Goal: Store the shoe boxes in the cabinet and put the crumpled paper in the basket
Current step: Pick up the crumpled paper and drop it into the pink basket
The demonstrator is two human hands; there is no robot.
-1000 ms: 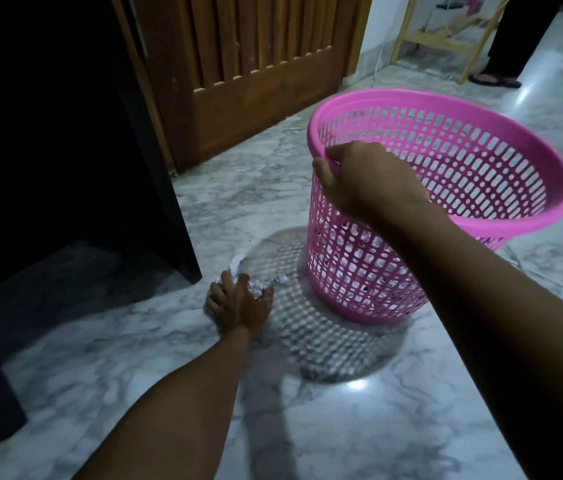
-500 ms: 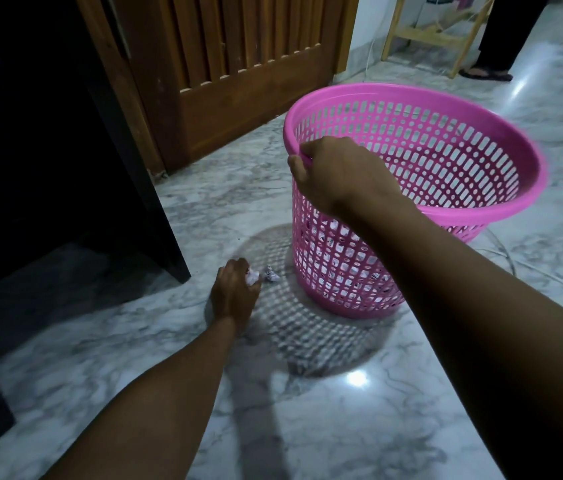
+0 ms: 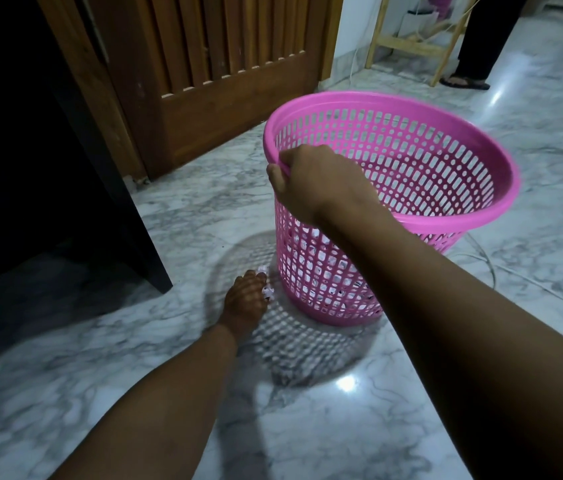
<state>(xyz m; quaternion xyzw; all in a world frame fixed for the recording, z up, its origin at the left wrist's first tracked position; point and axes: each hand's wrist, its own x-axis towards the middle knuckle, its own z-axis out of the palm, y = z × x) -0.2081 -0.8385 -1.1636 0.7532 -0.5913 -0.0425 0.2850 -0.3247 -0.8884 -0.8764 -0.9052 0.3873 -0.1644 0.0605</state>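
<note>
A pink perforated plastic basket [image 3: 446, 216] stands on the marble floor, tilted slightly toward me. My right hand [image 3: 318, 183] grips its near rim, thumb outside. White crumpled paper shows through the holes near its bottom. My left hand [image 3: 246, 297] is down on the floor just left of the basket's base, fingers closed around small white crumpled paper [image 3: 267, 292] that peeks out at the fingertips. No shoe boxes are in view.
A dark cabinet [image 3: 65, 168] fills the left side. A slatted wooden door [image 3: 224, 64] stands behind. A white cable [image 3: 487, 261] runs on the floor right of the basket. A wooden rack [image 3: 411, 46] and a standing person's sandaled foot [image 3: 465, 82] are far right.
My left hand has gathered the paper scraps and closed on them, sliding right toward the basket's base. My right hand has kept its grip on the rim.
</note>
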